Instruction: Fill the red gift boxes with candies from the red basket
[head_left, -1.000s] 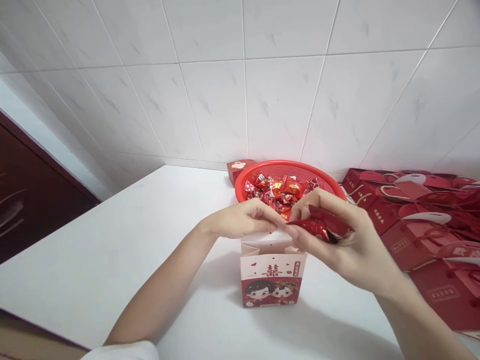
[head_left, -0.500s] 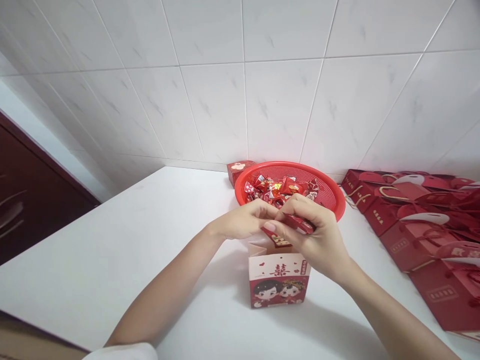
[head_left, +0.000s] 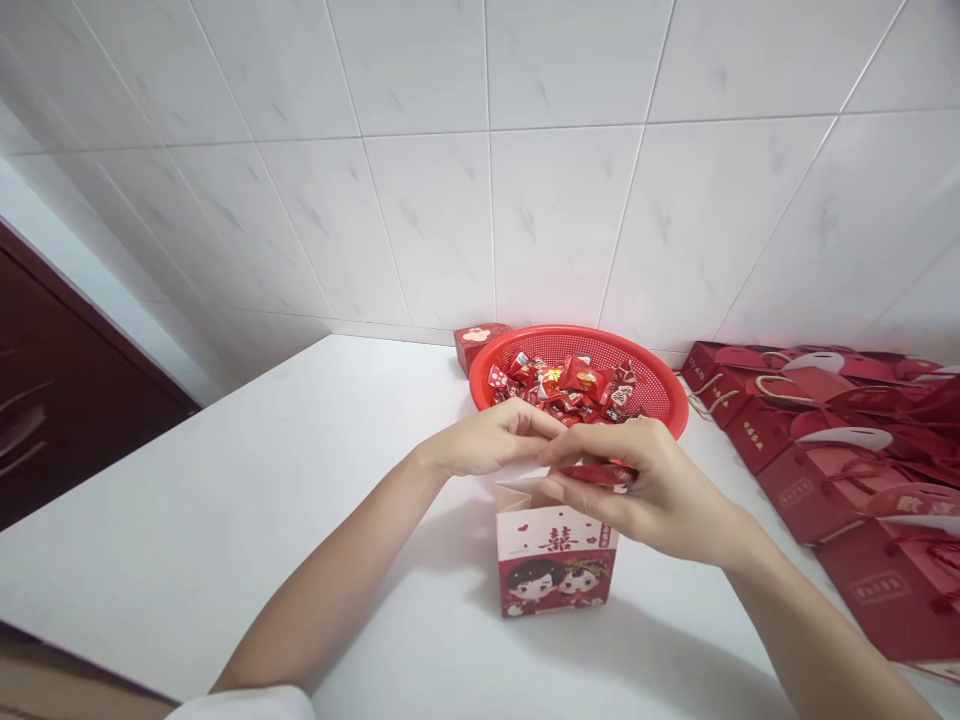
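A small candy box [head_left: 556, 575], white above and red below with two cartoon figures, stands upright on the table with its top open. Over the opening, my right hand [head_left: 637, 490] is closed around a red wrapped candy [head_left: 600, 474], gripped between thumb and fingers. My left hand [head_left: 487, 437] reaches to the back of the box, its fingers bent at the rear flap; the fingertips are hidden behind my right hand. Just beyond both hands sits a red plastic basket [head_left: 670, 385] holding several wrapped candies [head_left: 585, 378].
Rows of red gift boxes [head_left: 817, 500] with cord handles fill the right side of the white table [head_left: 247, 480]. Behind the basket is a small red box [head_left: 474, 345] against the tiled wall [head_left: 427, 230]. A dark red door or cabinet [head_left: 60, 380] lies beyond the left edge.
My right hand has lowered slightly and turned flatter over the box with the candy. The gold-printed red piece beneath it is now covered. My left hand has barely moved.
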